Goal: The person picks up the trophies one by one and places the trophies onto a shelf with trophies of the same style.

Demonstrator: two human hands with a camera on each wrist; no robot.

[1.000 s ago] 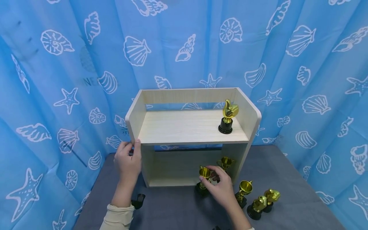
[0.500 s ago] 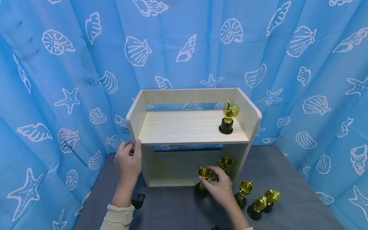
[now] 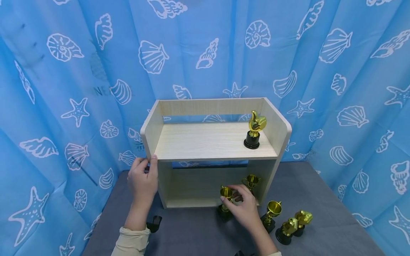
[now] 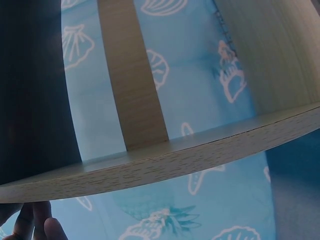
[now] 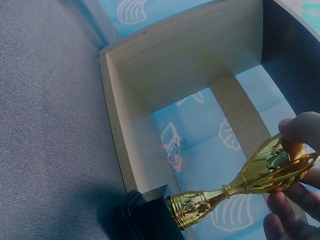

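My right hand (image 3: 245, 208) pinches a gold trophy cup (image 5: 270, 165) by its bowl, thumb on one side and fingers on the other. The cup is upright, its black base close to the front edge of the lower compartment. At the left side of the pale wooden two-tier shelf (image 3: 205, 142), my left hand (image 3: 143, 177) grips the side panel (image 4: 150, 172), thumb at the front edge and fingers on the outer face. Another gold cup (image 3: 252, 180) stands inside the lower compartment at the right, partly behind my right hand. A gold thumbs-up trophy (image 3: 253, 131) stands on the upper tier.
Right of the shelf, on the grey cloth (image 3: 330, 213), stand a gold cup (image 3: 273, 209) and two small gold trophies with black bases, one nearer (image 3: 287, 229) and one behind it (image 3: 302, 220). A blue shell-print curtain (image 3: 205, 46) hangs behind the shelf.
My right hand and the cup it holds have shifted very slightly left along the front of the lower compartment. The left hand keeps its grip in the same place.
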